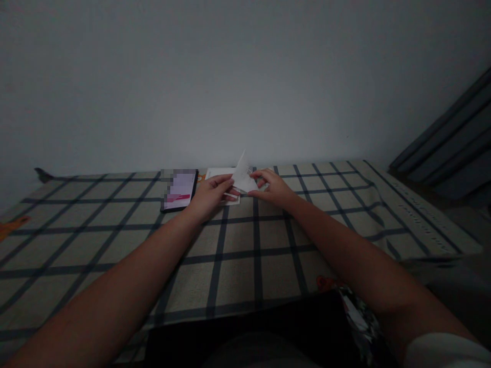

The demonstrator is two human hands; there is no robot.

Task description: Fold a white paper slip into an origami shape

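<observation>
While the left hand (209,197) pinches one side of the folded white paper (243,175), the right hand (273,189) grips the other, and one pointed flap stands up. The paper is held just above a flat white sheet (217,174) on the checked cloth (238,266), beside a lit phone (179,190).

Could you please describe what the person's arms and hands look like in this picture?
The left hand and the right hand are bare, without gloves. Both forearms are uncovered, and no watch or bracelet shows at either wrist. A white sleeve edge shows at the right upper arm, in the bottom corner. The light is too dim to rule out rings.
</observation>
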